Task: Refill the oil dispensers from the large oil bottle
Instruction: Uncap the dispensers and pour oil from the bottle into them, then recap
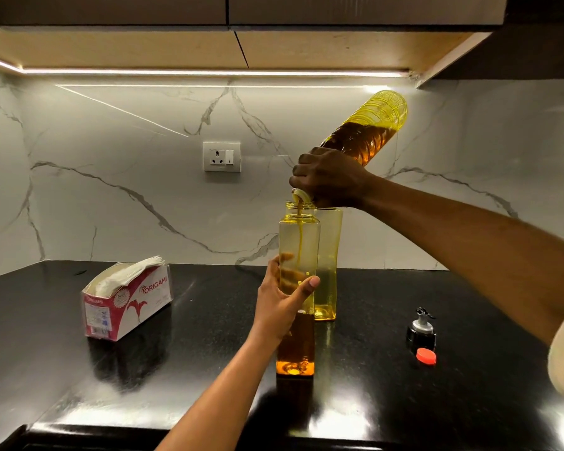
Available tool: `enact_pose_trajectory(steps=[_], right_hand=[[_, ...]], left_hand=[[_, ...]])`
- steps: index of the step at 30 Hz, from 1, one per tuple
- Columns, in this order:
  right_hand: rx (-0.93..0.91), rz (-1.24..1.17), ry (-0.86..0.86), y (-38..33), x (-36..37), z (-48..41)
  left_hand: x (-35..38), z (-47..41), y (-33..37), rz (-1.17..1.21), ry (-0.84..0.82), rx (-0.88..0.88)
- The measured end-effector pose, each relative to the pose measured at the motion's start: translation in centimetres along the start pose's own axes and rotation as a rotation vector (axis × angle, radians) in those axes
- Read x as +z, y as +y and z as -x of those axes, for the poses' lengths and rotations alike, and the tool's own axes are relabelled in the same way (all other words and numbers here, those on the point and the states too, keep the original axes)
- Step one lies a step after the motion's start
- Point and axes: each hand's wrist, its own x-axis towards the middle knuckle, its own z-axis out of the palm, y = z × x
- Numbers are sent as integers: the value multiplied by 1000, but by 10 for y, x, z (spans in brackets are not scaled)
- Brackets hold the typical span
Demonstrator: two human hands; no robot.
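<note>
My right hand (331, 179) grips the neck of the large oil bottle (368, 133), tilted mouth-down with its base raised to the upper right. A thin stream of amber oil runs from its mouth into the open top of a tall square glass dispenser (298, 236) standing on the black counter. My left hand (282, 301) wraps around this dispenser's middle; oil fills about its lower third. A second yellow-tinted dispenser (329, 255) stands right behind it, nearly empty, with its top open.
A black pourer cap (421, 330) and a red bottle cap (426, 356) lie on the counter (469, 369) to the right. An Origami tissue box (127, 297) sits at the left. A wall socket (222, 156) is on the marble backsplash, cabinets overhead.
</note>
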Motion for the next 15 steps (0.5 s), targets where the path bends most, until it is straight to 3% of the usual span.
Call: enact_pose_trajectory(steps=[15], right_hand=[[-14, 13, -3, 1, 1, -1]], left_hand=[[0, 0, 0, 29, -2, -5]])
